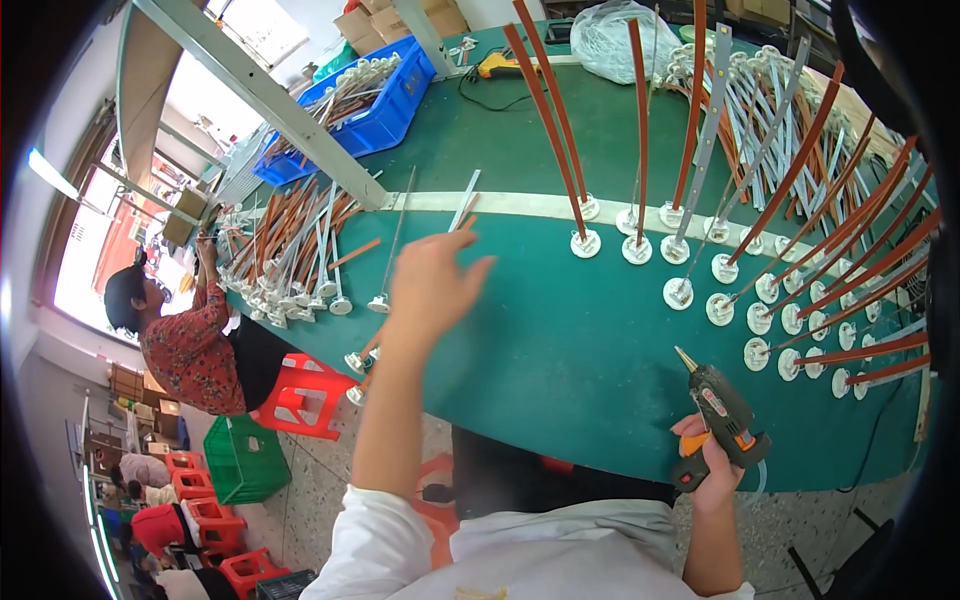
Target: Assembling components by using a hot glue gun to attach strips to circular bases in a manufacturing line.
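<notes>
My right hand [716, 478] is wrapped round the handle of a black and orange hot glue gun [722, 405], its nozzle pointing away and to the left above the green table. My left hand [432, 282] reaches over the table with its thumb spread from the fingers, over a few long strips [466, 196] whose far ends show beyond it. Round white bases [357, 366] show beside and under my left forearm. To the right, several white round bases [678, 293] stand on the table, with brown and grey strips [640, 130] rising from them.
A pile of strips with white bases [290, 255] lies at the left. Farther back are a blue crate [385, 115], a yellow-and-black tool [500, 65] and a clear plastic bag [612, 42]. A pale post [270, 100] rises from the table. Another person [190, 345] sits at the left.
</notes>
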Action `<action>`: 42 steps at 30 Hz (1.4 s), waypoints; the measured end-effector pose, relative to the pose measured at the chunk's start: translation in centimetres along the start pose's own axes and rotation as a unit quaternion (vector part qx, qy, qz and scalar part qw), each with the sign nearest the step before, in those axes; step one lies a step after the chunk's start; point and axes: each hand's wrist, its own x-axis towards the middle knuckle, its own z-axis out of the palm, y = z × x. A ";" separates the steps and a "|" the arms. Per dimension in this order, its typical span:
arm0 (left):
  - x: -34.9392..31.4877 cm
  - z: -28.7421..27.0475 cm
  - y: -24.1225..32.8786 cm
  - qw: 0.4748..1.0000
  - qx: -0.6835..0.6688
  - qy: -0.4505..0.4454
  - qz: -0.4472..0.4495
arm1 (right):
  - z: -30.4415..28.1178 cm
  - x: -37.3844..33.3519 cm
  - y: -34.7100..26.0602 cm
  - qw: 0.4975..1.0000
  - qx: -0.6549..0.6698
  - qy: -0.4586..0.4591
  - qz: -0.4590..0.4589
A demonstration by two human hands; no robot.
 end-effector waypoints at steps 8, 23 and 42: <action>-2.8 0.3 -7.0 0.975 0.145 -0.077 -0.152 | 0.5 0.1 -0.1 0.997 -0.051 -0.058 -0.008; -3.6 -5.8 -5.8 0.985 0.088 0.103 -0.103 | 0.5 0.2 -0.1 0.995 -0.077 -0.057 0.002; -14.5 -0.6 6.3 0.957 -0.214 0.197 0.000 | 9.7 1.3 0.7 0.845 -0.429 -0.293 -0.130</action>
